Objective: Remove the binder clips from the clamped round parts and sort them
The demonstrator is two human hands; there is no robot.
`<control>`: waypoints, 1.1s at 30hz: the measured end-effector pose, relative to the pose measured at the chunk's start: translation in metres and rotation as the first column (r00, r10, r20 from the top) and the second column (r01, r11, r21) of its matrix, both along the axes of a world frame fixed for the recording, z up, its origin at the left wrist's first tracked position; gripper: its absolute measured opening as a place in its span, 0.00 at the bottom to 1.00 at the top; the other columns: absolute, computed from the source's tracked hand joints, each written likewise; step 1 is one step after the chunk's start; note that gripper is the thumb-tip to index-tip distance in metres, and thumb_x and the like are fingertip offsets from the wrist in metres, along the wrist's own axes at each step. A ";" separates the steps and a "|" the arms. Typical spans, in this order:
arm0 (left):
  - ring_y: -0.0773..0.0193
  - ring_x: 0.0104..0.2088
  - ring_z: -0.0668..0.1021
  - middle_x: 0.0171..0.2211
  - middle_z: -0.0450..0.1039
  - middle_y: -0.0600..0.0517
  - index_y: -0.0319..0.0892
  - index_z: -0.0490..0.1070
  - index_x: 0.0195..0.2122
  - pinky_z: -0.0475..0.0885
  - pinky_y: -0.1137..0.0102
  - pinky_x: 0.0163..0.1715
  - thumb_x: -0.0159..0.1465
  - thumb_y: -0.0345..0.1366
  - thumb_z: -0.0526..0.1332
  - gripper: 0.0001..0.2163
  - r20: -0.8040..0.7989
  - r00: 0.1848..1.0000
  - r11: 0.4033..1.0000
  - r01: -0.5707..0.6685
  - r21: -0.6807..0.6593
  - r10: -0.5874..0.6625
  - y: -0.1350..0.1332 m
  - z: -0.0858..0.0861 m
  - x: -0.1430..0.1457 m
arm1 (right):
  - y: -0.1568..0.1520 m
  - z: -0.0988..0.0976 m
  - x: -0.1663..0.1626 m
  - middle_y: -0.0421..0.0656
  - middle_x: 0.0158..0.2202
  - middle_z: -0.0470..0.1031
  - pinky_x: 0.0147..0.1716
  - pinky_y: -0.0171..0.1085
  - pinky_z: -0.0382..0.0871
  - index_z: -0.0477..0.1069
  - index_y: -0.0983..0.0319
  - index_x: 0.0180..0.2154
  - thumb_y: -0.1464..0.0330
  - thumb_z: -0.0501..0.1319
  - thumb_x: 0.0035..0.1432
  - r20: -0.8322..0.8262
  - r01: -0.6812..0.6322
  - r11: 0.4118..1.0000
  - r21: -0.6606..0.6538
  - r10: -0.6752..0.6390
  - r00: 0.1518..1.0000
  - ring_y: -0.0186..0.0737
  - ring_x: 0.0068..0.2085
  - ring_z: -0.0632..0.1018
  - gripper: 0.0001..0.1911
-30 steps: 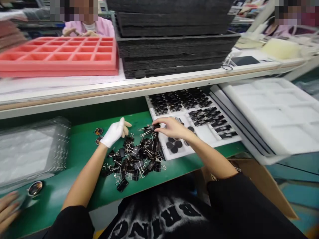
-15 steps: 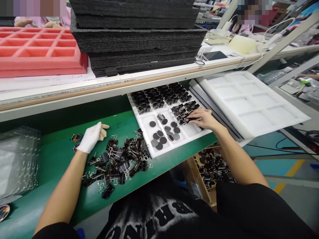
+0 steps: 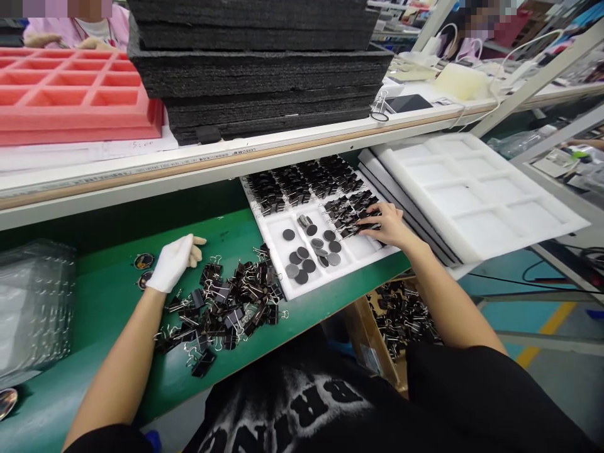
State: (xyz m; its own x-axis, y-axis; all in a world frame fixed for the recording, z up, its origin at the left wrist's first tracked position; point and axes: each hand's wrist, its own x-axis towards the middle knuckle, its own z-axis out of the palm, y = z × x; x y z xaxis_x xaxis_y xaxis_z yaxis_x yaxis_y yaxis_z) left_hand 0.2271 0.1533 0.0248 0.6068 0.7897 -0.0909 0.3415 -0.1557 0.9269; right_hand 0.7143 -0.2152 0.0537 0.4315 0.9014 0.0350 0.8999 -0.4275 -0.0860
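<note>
My left hand (image 3: 177,260), in a white glove with bare fingertips, rests on the green bench. Its fingers are loosely bent, the foremost stretched out, and it holds nothing visible. To its right lies a loose heap of black binder clips (image 3: 231,302) with silver wire handles. My bare right hand (image 3: 387,224) is over the right side of a white foam tray (image 3: 302,290), its fingers around a black binder clip (image 3: 362,227) beside others in one compartment. The fingers partly hide that clip. Rows of binder clips (image 3: 302,182) fill the far compartments. Dark round discs (image 3: 302,264) lie in the near ones.
White foam trays (image 3: 491,189) lean at the right. Below the bench edge is a cardboard box (image 3: 377,340) of binder clips. Clear plastic trays (image 3: 38,308) are stacked at left. A shelf holds black foam sheets (image 3: 264,82) and a red foam tray (image 3: 75,94); a person is behind it.
The foremost finger of my right hand has lifted and spread from the others over the clips. My left hand stays in place.
</note>
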 end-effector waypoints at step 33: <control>0.44 0.59 0.78 0.60 0.76 0.41 0.42 0.69 0.66 0.74 0.54 0.59 0.67 0.49 0.66 0.29 -0.587 0.778 0.807 0.189 0.559 0.224 -0.020 -0.012 -0.134 | 0.086 -0.004 -0.083 0.49 0.51 0.85 0.38 0.55 0.80 0.84 0.40 0.40 0.55 0.65 0.52 -0.393 -0.303 0.944 0.130 0.330 0.859 0.61 0.47 0.86 0.13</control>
